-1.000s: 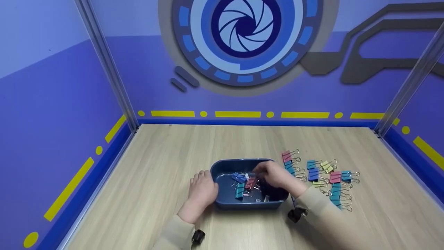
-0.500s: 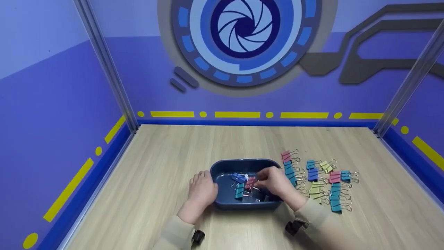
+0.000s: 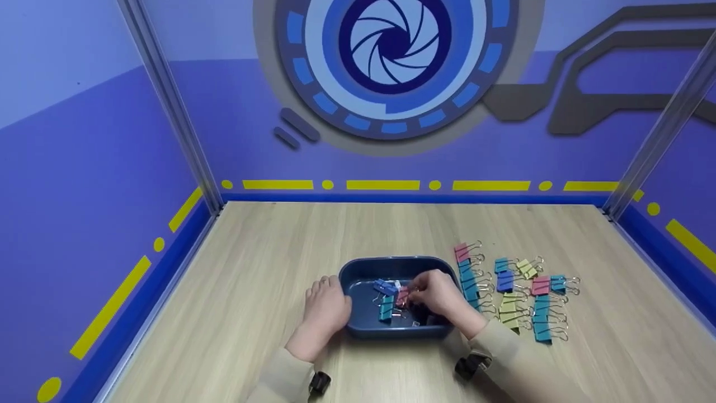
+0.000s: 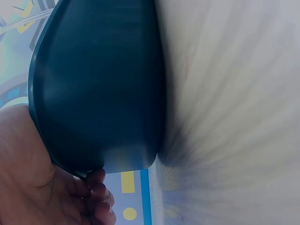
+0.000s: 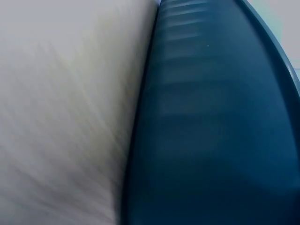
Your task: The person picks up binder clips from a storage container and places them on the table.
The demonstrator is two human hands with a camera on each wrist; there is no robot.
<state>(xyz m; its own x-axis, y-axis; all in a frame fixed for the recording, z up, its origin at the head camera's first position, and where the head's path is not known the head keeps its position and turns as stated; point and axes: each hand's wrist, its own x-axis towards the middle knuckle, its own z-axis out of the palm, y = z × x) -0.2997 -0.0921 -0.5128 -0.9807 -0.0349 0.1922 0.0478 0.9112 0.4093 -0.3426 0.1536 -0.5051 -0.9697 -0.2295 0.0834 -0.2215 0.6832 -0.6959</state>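
Observation:
A dark blue rectangular box (image 3: 358, 334) stands on the table, and a few binder clips lie inside it. Among them are a blue binder clip (image 3: 384, 287), a teal binder clip (image 3: 386, 308) and a red binder clip (image 3: 402, 296). My right hand (image 3: 442, 294) reaches in over the right rim, and its thumb and fingers pinch the red binder clip's right side. Its fingertips are partly hidden. My left hand (image 3: 327, 305) holds the box's left side; in the left wrist view its fingers (image 4: 97, 190) curl by the rim corner. The right wrist view shows only the box's outer wall (image 5: 201, 122) and the table.
Right of the box, several binder clips lie in columns: a pink one (image 3: 462, 252) above teal ones (image 3: 469, 280), a blue one (image 3: 505, 281), yellow ones (image 3: 508, 310) and more teal ones (image 3: 541, 322). A small clear piece (image 3: 415, 324) lies in the box. Printed walls enclose the wooden table (image 3: 268, 240).
My right hand has drawn back from the box's far right side, then moved slightly left onto the red binder clip. The left hand and the box stay in place.

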